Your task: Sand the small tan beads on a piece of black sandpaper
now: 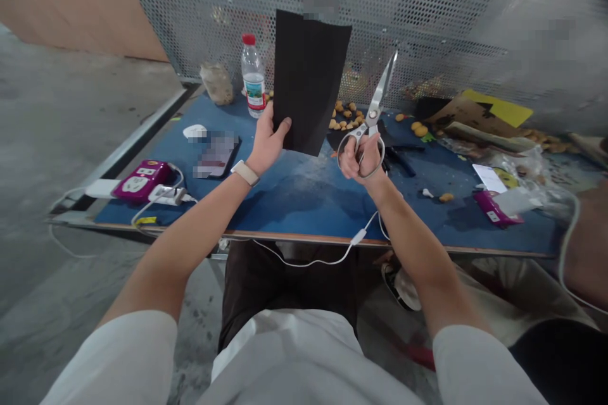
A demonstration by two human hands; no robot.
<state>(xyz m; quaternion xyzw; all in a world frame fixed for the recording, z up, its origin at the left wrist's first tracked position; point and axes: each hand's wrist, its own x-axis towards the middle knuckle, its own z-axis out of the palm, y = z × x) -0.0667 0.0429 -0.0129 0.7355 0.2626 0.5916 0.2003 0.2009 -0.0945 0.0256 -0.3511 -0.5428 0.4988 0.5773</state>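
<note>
My left hand (266, 142) pinches the lower left edge of a black sheet (308, 79) and holds it upright above the blue table (304, 196). A pale watch sits on that wrist. My right hand (358, 158) has its fingers through the handles of a pair of steel scissors (375, 111). The blades point up and to the right, just right of the sheet, apart from it, and look closed.
A water bottle (253, 76) with a red cap stands behind the sheet. A phone (216, 155), a purple power strip (140, 180), white cables, small orange pieces (346, 114), cardboard and yellow paper (494, 111) lie about. A perforated metal screen backs the table. Another person's arm (586, 247) shows at right.
</note>
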